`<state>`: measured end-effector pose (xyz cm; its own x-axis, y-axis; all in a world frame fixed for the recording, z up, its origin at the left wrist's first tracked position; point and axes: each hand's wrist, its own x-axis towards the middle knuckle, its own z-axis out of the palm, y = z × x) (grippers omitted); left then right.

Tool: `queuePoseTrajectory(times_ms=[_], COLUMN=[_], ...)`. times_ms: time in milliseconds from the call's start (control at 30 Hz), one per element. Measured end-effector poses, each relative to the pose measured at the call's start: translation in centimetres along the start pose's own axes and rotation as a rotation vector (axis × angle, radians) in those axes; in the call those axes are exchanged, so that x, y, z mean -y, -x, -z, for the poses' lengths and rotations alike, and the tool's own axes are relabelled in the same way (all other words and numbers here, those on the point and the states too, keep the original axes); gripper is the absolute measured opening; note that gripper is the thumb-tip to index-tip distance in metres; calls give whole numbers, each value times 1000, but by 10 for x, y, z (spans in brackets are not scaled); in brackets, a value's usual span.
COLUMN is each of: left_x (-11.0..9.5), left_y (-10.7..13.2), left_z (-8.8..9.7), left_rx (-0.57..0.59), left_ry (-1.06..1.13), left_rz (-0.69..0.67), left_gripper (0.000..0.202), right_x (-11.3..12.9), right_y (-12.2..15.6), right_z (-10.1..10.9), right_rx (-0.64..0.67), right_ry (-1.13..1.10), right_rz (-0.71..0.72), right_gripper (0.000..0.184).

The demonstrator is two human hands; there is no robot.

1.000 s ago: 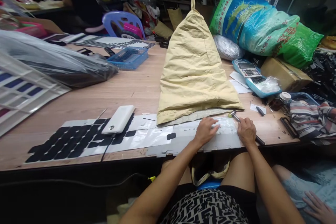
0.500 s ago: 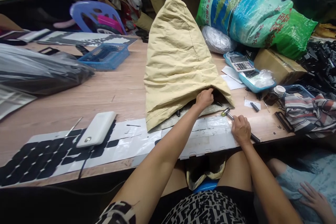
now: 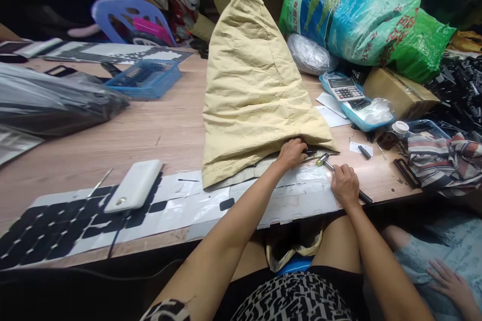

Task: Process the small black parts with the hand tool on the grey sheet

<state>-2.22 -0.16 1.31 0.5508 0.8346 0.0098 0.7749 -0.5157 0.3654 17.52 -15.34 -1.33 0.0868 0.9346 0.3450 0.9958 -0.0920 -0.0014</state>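
A yellow cloth bag (image 3: 256, 85) lies on the table, its wide mouth toward me. At the mouth's near edge is my left hand (image 3: 292, 154), fingers curled and closed; what is in them, if anything, is hidden. Dark thin pieces show just beyond the fingertips under the cloth. My right hand (image 3: 344, 184) is wrapped around a small hammer (image 3: 330, 165), whose yellowish-tipped head points to the bag and whose black handle end sticks out to the right. Both hands are above a white sheet (image 3: 301, 195) along the table's front edge.
A white power bank (image 3: 134, 185) lies at left on black-patterned sheets. Behind it stands a blue basket (image 3: 148, 80). At right are a calculator (image 3: 344, 90), a bottle (image 3: 393, 135) and a striped cloth (image 3: 444, 160). Another person's hand (image 3: 448, 278) rests at lower right.
My left hand has come down and slightly toward me, and the bag's lifted edge has dropped, narrowing the dark opening. The right hand stays on the hammer.
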Motion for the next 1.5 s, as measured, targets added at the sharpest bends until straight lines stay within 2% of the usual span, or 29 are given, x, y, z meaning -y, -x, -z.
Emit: queuePoseTrajectory(times_ms=[100, 200, 267, 333, 433, 600, 767, 867, 967, 1100, 1333, 1400, 1500], left_x=[2, 6, 8, 10, 13, 15, 15, 14, 13, 12, 13, 13, 13], left_y=[44, 88, 106, 114, 113, 108, 108, 108, 108, 108, 108, 107, 107], left_z=[-1, -13, -24, -33, -40, -40, -41, -41, -40, -38, -39, -39, -40], left_rx=[-45, -65, -128, -210, -275, -284, -300, -312, -306, -294, -309, -307, -299], left_ry=[65, 136, 201, 279, 381, 422, 432, 438, 425, 417, 418, 420, 429], left_rz=[-7, 35, 71, 80, 71, 92, 92, 93, 98, 114, 117, 118, 113], left_gripper=[22, 19, 20, 23, 24, 16, 14, 14, 13, 12, 8, 8, 11], right_x=[-1, -1, -1, -2, -5, -4, 31, 57, 69, 72, 87, 84, 67], right_y=[0, -1, -1, -1, -2, -2, 8, 17, 25, 28, 34, 35, 27], right_z=[0, 0, 0, 0, -1, 7, 36, 46, 41, 33, 34, 31, 24], right_rx=[2, 7, 4, -3, -18, -24, -47, -13, 5, 20, 43, 38, 6], right_ry=[-2, 1, 3, 1, -18, -192, -633, -764, -756, -714, -759, -756, -665], right_rz=[4, 7, 7, 13, 21, -15, -19, 38, 51, 8, 65, 57, 23], right_gripper=[25, 25, 26, 26, 28, 31, 36, 35, 35, 34, 36, 34, 32])
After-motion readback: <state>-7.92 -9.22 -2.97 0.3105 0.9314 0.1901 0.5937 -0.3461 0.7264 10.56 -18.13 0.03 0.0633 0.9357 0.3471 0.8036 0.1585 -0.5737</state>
